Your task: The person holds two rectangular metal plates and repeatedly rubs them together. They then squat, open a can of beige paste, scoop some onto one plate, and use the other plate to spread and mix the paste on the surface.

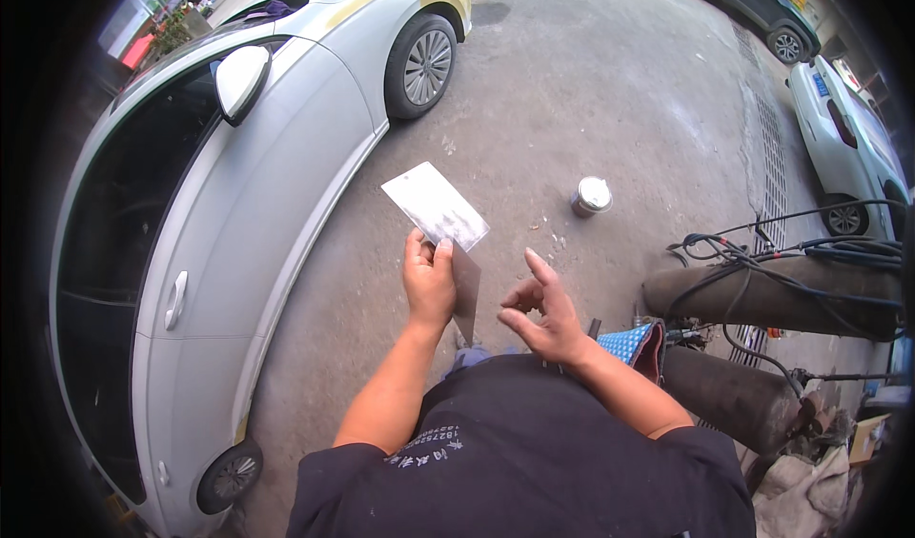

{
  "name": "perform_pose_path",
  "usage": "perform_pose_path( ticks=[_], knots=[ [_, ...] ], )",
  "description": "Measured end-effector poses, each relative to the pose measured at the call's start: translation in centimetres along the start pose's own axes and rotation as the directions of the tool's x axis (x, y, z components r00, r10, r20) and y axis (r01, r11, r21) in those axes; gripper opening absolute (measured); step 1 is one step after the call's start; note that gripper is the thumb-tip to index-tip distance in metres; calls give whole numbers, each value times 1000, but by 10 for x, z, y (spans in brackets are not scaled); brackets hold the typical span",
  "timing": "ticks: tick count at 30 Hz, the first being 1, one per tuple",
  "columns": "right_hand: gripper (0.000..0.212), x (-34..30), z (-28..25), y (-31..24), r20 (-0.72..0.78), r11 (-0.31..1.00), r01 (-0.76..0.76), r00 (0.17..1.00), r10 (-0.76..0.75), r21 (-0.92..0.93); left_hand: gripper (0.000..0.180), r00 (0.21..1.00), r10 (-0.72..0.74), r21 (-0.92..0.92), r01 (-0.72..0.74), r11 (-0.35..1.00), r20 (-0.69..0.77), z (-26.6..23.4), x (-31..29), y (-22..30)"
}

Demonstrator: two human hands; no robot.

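My left hand is closed around a thin rectangular sheet, its thumb on the near edge. The sheet is bright white with greyish smudges and a small hole near one corner. A darker grey-brown flat piece slants down beside the same hand; whether it is joined to the white sheet I cannot tell. To the right, my right hand is raised with nothing in it, index finger and thumb apart and the other fingers bent. Beyond it, a small round can with a whitish top stands on the ground.
A pale car with yellowish patches runs along my left. Gas cylinders lie at right under tangled black hoses. A drain grate, a white car and a dark car are farther off.
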State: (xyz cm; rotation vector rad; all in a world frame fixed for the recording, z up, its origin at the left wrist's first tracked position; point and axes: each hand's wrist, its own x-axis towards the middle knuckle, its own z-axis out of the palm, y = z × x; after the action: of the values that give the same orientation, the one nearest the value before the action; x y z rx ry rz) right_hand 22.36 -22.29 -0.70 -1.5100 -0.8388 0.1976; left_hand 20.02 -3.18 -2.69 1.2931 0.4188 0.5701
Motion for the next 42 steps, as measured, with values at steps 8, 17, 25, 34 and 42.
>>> perform_pose_path(
  ticks=[8, 17, 25, 34, 42],
  knots=[
    [71, 19, -4, -4, -212, 999, 19, 977, -28, -47, 37, 999, -2, -159, 9, 987, 43, 5, -1, 4],
    [58, 15, -20, -9, -27, 925, -204, 974, 224, 322, 45, 993, 40, -281, -7, 960, 112, -4, -7, 29],
    [45, 22, 12, -30, 66, 925, -321, 947, 314, 206, 59, 933, 75, -585, 156, 796, 351, 19, -19, 51],
    [41, 45, 26, -56, 184, 698, -429, 898, 400, 574, 111, 950, 26, -173, 30, 985, 311, 13, -14, 46],
    [41, 56, 26, -53, 203, 569, -442, 877, 435, 693, 110, 937, 79, -56, -64, 996, 341, 6, -7, 39]
  ],
)
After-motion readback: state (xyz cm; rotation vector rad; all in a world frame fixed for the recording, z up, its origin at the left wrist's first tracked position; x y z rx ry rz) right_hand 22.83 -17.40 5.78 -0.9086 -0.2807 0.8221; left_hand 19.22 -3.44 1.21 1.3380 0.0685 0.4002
